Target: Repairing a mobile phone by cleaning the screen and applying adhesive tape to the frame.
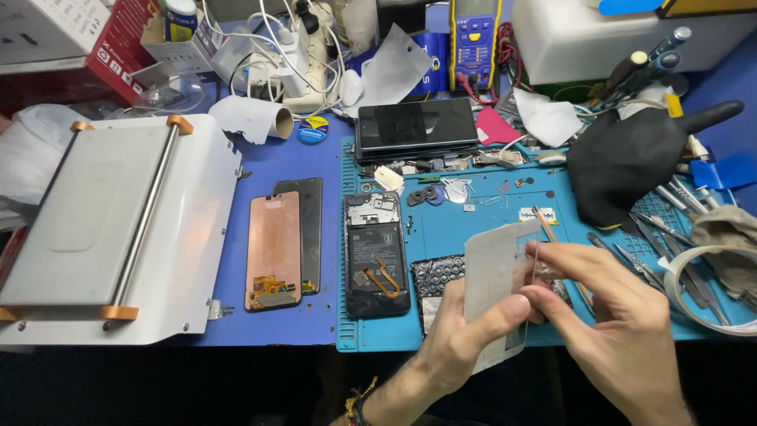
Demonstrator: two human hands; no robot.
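Fingers of the left hand are clamped on a thin translucent rectangular plastic sheet, thumb across its front face and the other fingers behind it. The right hand meets the same sheet from the right side, its fingertips pinched together on the sheet's right edge near the top. The sheet stands nearly upright, tilted slightly, held above the lower part of the blue silicone work mat that covers the blue counter.

Left of the hands, an opened black smartphone with its battery and circuit board exposed lies flat on the mat. Further left, off the mat, a copper-backed display panel rests partly over a dark glass panel. A white machine with a grey plate and a metal roller bar sits at the counter's left end. Behind the opened phone, a stack of dark-screened phones lies flat, and a yellow and blue multimeter stands beyond it. A black glove lies to the right, with metal tweezers and hand tools scattered just beside it.
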